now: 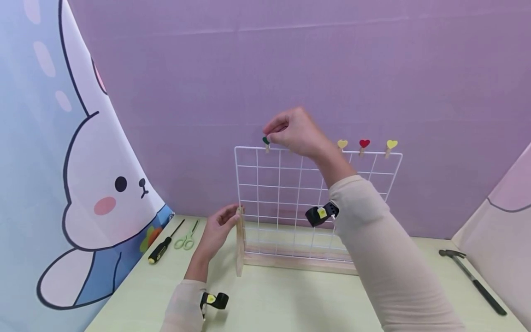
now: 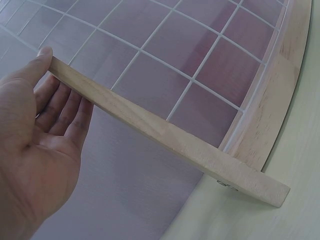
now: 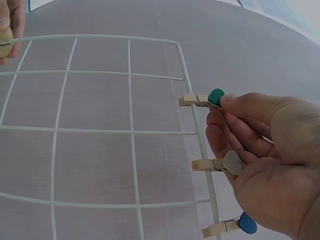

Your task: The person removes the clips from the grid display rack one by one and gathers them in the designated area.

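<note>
A white wire grid panel point(image 1: 289, 186) stands upright in a wooden base point(image 1: 290, 262). At its top left, my right hand point(image 1: 296, 131) pinches a small wooden clothespin with a green heart point(image 3: 216, 97) between thumb and fingers; its jaws straddle the top wire. Beside it on the same wire sit clothespins with a whitish heart point(image 3: 232, 162) and a blue heart point(image 3: 247, 223), hidden behind my hand in the head view. My left hand point(image 1: 218, 228) grips the upper end of the base's left wooden post point(image 2: 165, 132), thumb on one side and fingers on the other.
Farther right on the top wire are clothespins with yellow point(image 1: 342, 144), red point(image 1: 364, 144) and yellow hearts point(image 1: 392, 144). A screwdriver point(image 1: 159, 250) and green scissors point(image 1: 185, 242) lie on the left of the table point(image 1: 274, 299). A hammer point(image 1: 473, 279) lies at the right.
</note>
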`<act>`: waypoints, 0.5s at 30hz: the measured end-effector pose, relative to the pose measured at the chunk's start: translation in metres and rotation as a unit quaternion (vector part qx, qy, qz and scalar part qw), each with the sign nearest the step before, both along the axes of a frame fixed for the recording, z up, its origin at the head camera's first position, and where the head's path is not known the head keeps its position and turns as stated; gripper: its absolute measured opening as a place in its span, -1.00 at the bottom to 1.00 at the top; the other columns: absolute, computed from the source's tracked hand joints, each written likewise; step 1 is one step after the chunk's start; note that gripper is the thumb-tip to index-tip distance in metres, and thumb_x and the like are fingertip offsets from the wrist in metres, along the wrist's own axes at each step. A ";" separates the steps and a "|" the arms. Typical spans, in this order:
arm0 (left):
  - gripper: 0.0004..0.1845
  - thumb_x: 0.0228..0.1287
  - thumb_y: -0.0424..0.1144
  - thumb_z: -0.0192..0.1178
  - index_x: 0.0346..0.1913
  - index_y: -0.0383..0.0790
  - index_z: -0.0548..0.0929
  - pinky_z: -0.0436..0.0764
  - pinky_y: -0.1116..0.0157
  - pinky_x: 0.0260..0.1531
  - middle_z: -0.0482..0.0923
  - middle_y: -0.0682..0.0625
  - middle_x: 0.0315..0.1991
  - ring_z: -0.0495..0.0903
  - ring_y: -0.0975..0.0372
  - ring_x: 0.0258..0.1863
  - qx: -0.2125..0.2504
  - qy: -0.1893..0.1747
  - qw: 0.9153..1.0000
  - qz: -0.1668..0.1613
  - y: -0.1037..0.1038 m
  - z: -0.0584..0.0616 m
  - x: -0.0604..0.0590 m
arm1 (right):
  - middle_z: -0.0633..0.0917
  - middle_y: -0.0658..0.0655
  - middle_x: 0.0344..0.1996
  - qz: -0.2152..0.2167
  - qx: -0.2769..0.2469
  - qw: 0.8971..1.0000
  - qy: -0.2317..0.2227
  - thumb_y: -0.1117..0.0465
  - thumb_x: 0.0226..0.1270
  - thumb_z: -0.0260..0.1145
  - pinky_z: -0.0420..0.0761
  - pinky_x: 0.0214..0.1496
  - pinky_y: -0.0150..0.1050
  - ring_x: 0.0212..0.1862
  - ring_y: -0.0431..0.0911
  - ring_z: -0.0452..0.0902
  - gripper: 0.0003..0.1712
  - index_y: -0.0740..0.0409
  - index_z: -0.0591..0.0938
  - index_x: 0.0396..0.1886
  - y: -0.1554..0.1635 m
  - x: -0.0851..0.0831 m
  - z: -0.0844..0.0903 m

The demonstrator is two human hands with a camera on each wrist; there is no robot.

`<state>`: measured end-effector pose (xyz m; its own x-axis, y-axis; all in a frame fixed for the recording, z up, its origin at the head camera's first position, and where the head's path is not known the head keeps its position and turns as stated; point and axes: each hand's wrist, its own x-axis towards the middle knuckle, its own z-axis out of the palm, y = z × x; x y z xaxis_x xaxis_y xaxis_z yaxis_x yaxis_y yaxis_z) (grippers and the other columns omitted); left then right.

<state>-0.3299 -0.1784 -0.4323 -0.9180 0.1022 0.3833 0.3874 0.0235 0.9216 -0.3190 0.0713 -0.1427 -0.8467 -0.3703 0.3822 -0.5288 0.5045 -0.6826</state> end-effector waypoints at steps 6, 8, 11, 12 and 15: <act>-0.55 0.49 -0.20 0.26 0.33 -0.32 0.56 0.63 0.50 0.13 0.62 -0.26 0.27 0.65 0.42 0.10 -0.001 0.001 1.000 -0.002 0.000 -0.001 -0.001 | 0.83 0.17 -0.16 -0.028 0.001 1.000 0.015 0.36 0.36 0.37 0.64 -0.14 -0.38 -0.15 -0.12 0.71 -0.81 0.24 0.81 -0.09 -0.002 0.001 -0.001; -0.55 0.49 -0.20 0.26 0.34 -0.31 0.56 0.62 0.51 0.14 0.59 -0.30 0.29 0.64 0.43 0.11 0.000 -0.001 1.000 -0.005 0.000 0.000 0.000 | 0.83 0.17 -0.16 -0.033 -0.001 0.999 0.017 0.36 0.36 0.37 0.65 -0.13 -0.36 -0.15 -0.11 0.71 -0.81 0.24 0.81 -0.09 -0.002 0.001 -0.002; -0.54 0.49 -0.21 0.26 0.34 -0.32 0.55 0.62 0.51 0.14 0.58 -0.32 0.30 0.64 0.43 0.11 0.003 -0.002 1.000 -0.009 -0.001 0.001 0.001 | 0.83 0.16 -0.16 -0.040 -0.003 0.999 0.016 0.35 0.37 0.37 0.66 -0.11 -0.34 -0.14 -0.11 0.71 -0.82 0.23 0.81 -0.09 -0.003 0.002 -0.002; -0.54 0.49 -0.21 0.26 0.34 -0.32 0.55 0.62 0.51 0.15 0.57 -0.32 0.31 0.64 0.43 0.11 0.003 -0.002 1.000 -0.009 -0.001 0.002 0.001 | 0.83 0.16 -0.17 -0.042 -0.004 0.999 0.017 0.35 0.37 0.37 0.66 -0.11 -0.34 -0.14 -0.10 0.71 -0.82 0.23 0.81 -0.09 -0.003 0.002 -0.003; -0.54 0.49 -0.22 0.26 0.34 -0.32 0.55 0.62 0.50 0.15 0.57 -0.32 0.31 0.64 0.44 0.11 0.002 -0.001 1.000 -0.009 -0.001 0.002 0.001 | 0.83 0.15 -0.17 -0.047 -0.007 0.999 0.016 0.35 0.37 0.38 0.65 -0.12 -0.32 -0.14 -0.11 0.71 -0.83 0.21 0.81 -0.10 -0.004 0.003 -0.003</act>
